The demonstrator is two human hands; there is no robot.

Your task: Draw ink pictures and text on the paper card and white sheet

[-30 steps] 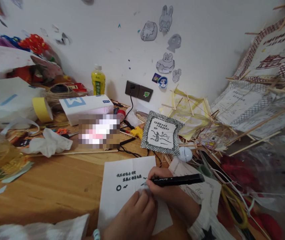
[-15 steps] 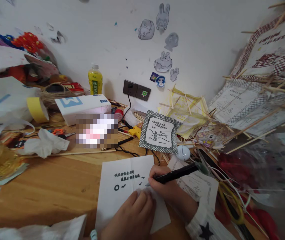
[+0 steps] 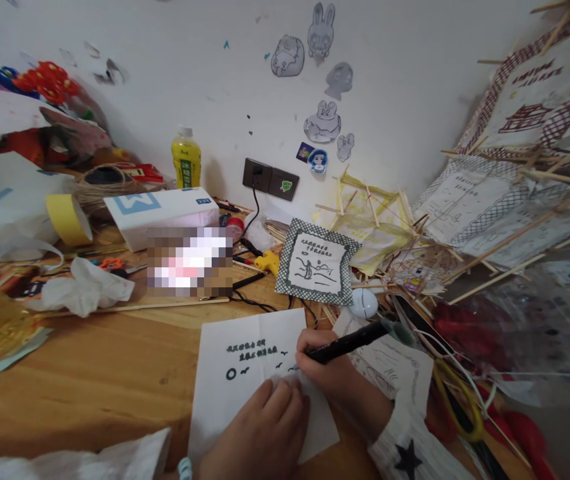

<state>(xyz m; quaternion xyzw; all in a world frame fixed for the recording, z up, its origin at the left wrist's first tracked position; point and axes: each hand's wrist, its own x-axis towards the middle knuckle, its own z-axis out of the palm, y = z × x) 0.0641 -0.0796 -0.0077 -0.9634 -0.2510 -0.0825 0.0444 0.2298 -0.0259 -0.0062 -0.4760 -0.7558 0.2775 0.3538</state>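
A sheet of white paper [image 3: 225, 420] lies on the wooden table, with dark handwritten characters, a ring and several small bird-like marks on its upper half. My left hand [image 3: 259, 430] rests on the lower part of the sheet, fingers lying on it and slightly bent. In my right hand [image 3: 322, 363] is a black marker pen [image 3: 349, 341], slanted, its tip down at the paper beside the bird marks. Behind the sheet leans a finished-looking drawing with a green checked border [image 3: 317, 263]. Another drawn sheet [image 3: 389, 363] lies partly under my right forearm.
Scissors with yellow handles [image 3: 459, 407] lie at the right, near plastic bags [image 3: 509, 333]. Stick-framed paper lanterns [image 3: 495, 193] crowd the right side. A white box [image 3: 165, 213], a yellow bottle [image 3: 186, 160], yellow tape [image 3: 69, 220] and crumpled tissue [image 3: 82, 287] stand at the left.
The whole view has shifted slightly left. A short dark mark now shows by the pen tip; my right hand has barely moved and my left hand stays on the paper.
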